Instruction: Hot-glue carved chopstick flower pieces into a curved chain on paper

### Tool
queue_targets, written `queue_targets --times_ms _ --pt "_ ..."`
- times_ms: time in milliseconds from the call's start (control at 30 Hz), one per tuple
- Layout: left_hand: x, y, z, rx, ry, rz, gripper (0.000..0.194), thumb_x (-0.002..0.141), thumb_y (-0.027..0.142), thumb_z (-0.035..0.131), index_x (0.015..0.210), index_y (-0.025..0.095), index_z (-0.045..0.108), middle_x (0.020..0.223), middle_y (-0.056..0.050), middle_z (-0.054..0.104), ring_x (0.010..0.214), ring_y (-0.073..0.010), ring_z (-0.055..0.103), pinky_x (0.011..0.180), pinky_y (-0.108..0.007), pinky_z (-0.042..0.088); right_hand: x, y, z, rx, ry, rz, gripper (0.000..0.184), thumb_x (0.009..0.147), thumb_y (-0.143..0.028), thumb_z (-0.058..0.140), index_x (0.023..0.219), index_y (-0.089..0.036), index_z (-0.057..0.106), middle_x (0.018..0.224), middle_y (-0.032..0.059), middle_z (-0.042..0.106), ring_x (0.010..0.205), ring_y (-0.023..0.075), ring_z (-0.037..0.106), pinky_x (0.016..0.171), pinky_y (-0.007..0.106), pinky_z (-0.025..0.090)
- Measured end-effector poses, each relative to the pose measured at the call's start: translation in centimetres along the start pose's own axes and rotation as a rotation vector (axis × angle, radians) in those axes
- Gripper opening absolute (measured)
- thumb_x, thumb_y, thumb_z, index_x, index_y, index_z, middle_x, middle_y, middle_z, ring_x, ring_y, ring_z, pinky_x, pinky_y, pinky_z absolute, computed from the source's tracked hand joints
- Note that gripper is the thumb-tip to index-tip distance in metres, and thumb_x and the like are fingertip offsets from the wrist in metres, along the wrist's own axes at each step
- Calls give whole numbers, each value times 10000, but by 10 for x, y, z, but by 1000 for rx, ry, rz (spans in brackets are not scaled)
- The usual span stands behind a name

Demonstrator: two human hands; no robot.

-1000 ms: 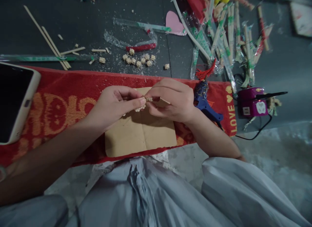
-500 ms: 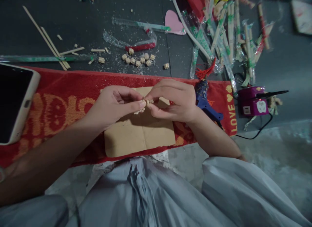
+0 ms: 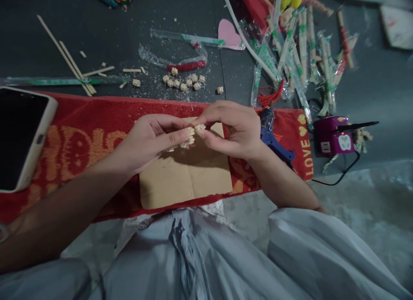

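We see a dim, cool scene, its light source out of view. Soft shadow darkens the left side of the cardboard (image 3: 185, 179); over it, the wooden pieces (image 3: 187, 139) lack crisp detail. Far right of the cardboard, the tabletop (image 3: 380, 89) catches a faint sheen and blurs, and we notice wide-angle stretching towards the edges.

From where I stand, beyond the grip lie one flat pink heart (image 3: 229, 34), two long thin wooden sticks (image 3: 66, 56) and eleven small pale notched blocks (image 3: 183, 87), nine of them clustered. Right of it: one blue plastic glue gun (image 3: 275, 145), one purple boxy power socket (image 3: 334, 136). Left: one pale-cased phone (image 3: 24, 136).
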State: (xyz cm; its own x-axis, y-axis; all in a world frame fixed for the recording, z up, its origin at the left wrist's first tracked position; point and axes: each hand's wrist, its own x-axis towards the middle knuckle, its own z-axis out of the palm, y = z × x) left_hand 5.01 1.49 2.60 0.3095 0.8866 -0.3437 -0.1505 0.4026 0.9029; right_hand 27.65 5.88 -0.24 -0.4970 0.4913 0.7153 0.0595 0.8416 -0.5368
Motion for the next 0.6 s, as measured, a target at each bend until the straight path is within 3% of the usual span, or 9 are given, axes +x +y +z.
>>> queue_targets --times_ms 167,433,600 --pt "0 -3 -3 -25 -15 -13 425 649 457 1131 911 219 895 916 -62 874 785 -183 804 779 -276 652 3 1 1 4 14 17 86 1104 -241 746 1103 -252 830 974 1 882 828 113 821 793 213 687" --pt "2 2 -9 -29 57 15 318 681 374 1072 874 209 880 831 -26 837 749 -173 797 742 -246 637 -1 4 -2 -39 7 39 191 1170 -311 675 1173 -190 823 1044 13 890 936 106 848 875 232 682" --pt "3 2 -12 90 86 66 376 722 501 1020 923 213 885 870 -55 856 811 -240 840 749 -309 664 0 6 -1 16 23 40 149 1148 -242 696 1175 -168 823 1047 27 886 939 101 837 876 220 672"
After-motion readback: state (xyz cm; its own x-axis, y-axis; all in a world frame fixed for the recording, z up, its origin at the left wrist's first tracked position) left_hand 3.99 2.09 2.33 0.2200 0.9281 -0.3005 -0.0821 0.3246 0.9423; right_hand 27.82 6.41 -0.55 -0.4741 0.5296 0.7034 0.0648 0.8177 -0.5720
